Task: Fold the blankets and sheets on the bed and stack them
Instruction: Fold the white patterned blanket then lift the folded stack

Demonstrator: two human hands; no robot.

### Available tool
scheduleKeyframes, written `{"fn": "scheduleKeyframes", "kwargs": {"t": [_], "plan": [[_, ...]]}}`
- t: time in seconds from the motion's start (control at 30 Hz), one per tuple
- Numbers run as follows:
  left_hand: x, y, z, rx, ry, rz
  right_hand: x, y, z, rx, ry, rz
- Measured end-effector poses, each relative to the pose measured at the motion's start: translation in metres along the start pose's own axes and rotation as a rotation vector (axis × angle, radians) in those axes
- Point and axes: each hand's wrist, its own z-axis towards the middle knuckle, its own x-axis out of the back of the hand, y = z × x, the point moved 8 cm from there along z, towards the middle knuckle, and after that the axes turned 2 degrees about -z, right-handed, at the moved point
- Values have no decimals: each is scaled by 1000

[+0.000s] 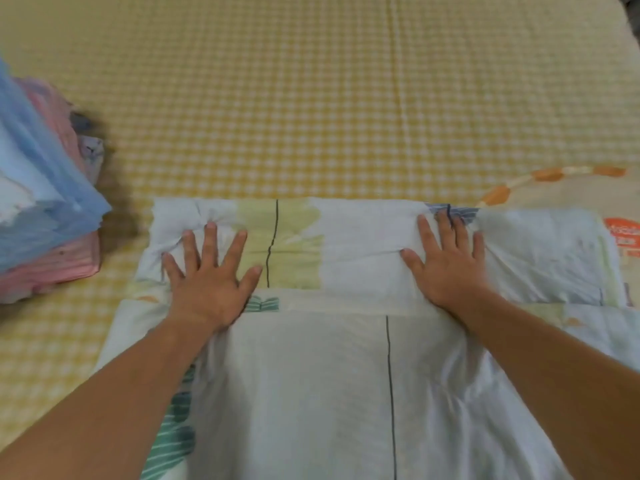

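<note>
So I've got both hands flat on the white patterned quilt (346, 244), which sits in the lower middle of the frame on the bed (311, 98) with its yellow checked cover. My left hand (211, 275) is spread wide, fingers straight, pressing the folded far edge down toward its left end. My right hand (446, 261) does the same toward the right end, palm down, gripping nothing. Looks to me like I'm smoothing a fold I've just laid over, so this piece is maybe halfway folded; it's still wide and long and wants another fold or two.

Progress-wise: at the left edge of the frame there's a stack of folded linens (41, 209), blue on top, pink stripes lower down, so a good chunk seems done already. This quilt still has to be finished and put on that pile.

Hard to read: the stack is blurry and cut off by the frame, so I can't count the layers. At the right edge there's something pale with orange markings (571, 192), possibly a bag, partly under the quilt. The near end of the quilt runs out of the bottom of the frame.
</note>
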Motion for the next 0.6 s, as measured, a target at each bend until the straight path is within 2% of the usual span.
{"fn": "scheduleKeyframes", "kwargs": {"t": [0.07, 0.17, 0.2, 0.27, 0.3, 0.37, 0.47, 0.53, 0.6], "plan": [[5, -2, 9, 17, -35, -32, 3, -5, 3, 7, 10, 12], [18, 12, 7, 71, -115, -50, 24, 9, -8, 132, 129, -11], [26, 22, 2, 106, -107, -68, 27, 27, -11, 120, 144, -38], [42, 55, -10, 104, -2, -90, 28, 74, -12, -48, 83, 25], [48, 80, -17, 39, 56, -74, 29, 91, -11, -110, 54, 58], [52, 139, -31, -176, 144, -75, 44, 97, -8, -71, 124, 88], [52, 232, -48, -407, 149, -167, 82, 102, -29, 42, 427, 286], [34, 271, -52, -386, -7, -192, 87, 148, -44, -130, 549, 435], [11, 284, -47, -318, -146, -91, 71, 212, -46, -437, 433, 655]]}}
